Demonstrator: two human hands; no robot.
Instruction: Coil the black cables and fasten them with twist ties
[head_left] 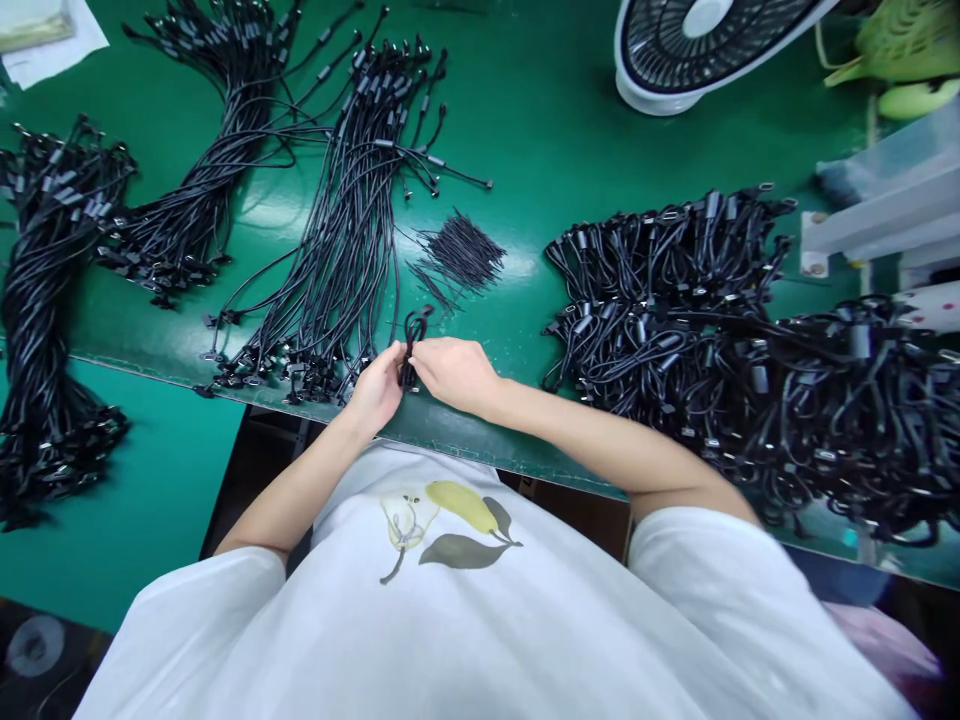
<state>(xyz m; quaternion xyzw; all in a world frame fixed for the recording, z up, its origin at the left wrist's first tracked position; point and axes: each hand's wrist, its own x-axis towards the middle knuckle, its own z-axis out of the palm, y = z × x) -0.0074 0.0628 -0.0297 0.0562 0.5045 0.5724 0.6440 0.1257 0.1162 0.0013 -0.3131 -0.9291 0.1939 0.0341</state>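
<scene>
A short black cable, folded into a narrow coil, stands between my two hands at the table's front edge. My left hand is closed on the coil's left side with thumb and fingers. From the right, my right hand pinches at the middle of the same coil; whether a thin tie is also between those fingertips is hidden. Just beyond my hands lies a pile of thin black twist ties. Left of them a bundle of straight black cables reaches to the table edge, its plug ends close to my left hand.
More loose cable bundles lie at left, one farther back and another hanging over the edge. Coiled cables are heaped on the right. A white fan stands at the back of the green table.
</scene>
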